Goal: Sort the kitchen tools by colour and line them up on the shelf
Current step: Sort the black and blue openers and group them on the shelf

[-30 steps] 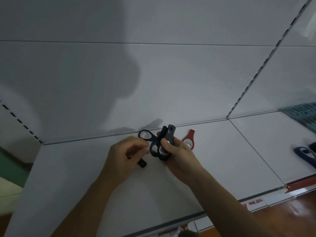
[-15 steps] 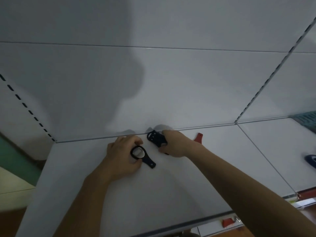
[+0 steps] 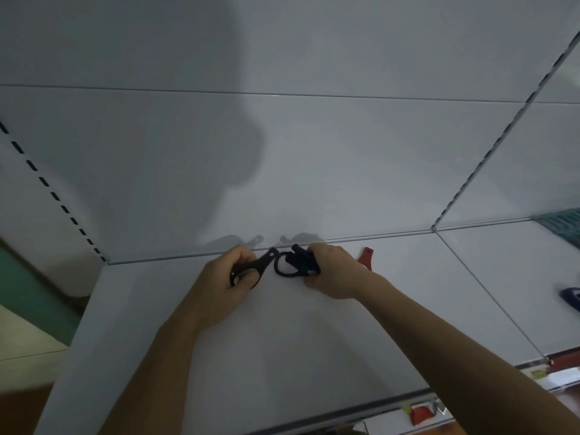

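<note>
Near the rear edge of the shelf (image 3: 282,340), the left hand (image 3: 226,284) grips a black opener (image 3: 262,265), whose handle tip points toward the back panel (image 3: 314,167). Just beside it, the right hand (image 3: 337,271) clutches a bunch of dark tools (image 3: 296,265). A red tool (image 3: 365,256) lies just behind that hand; white surface stretches forward to the front edge

Dim, bluish light is coming from behind the person, throwing a broad, soft-edged head shadow across the glossy white metal back panel (image 3: 361,158). The slotted grey metal upright (image 3: 508,130) is leaning and bowing with wide-angle distortion. The small dark looped plastic tools (image 3: 303,262) are reading almost black, perhaps navy. The blue plastic tool at the right edge (image 3: 572,296) is smearing into blur.
</note>
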